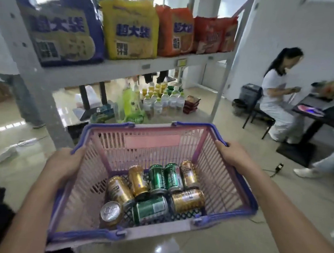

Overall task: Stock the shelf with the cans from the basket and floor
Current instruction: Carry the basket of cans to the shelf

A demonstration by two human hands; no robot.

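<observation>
Two bare forearms reach forward from the bottom edge. Between them hangs a pink plastic basket point(157, 143) with slatted walls, a lattice floor and purple rim and handles. The left hand point(64, 164) is wrapped over the basket's left rim; the right hand point(232, 155) grips the right rim near the far corner. Both are clamped on the basket, which is held above a glossy tiled floor point(223, 246).

Inside the basket lie the cans point(155, 192), smooth metal cylinders crowded against one another on the floor of it. Some are gold point(188, 200), some green point(149, 209). Most lie on their sides; one at the near left point(110, 211) stands with its silver pull-tab top facing up.

Just beyond the basket rises a grey metal shelf point(126, 67) with perforated uprights. Its upper board carries a row of soft, crinkled noodle multipacks point(129, 32): purple, yellow, orange and red. Seen under that board, plastic bottles point(164, 100) stand clustered on the floor.

Farther right, a person in white point(276, 98) sits on a dark chair at a black table point(321, 109) against a white wall.
</observation>
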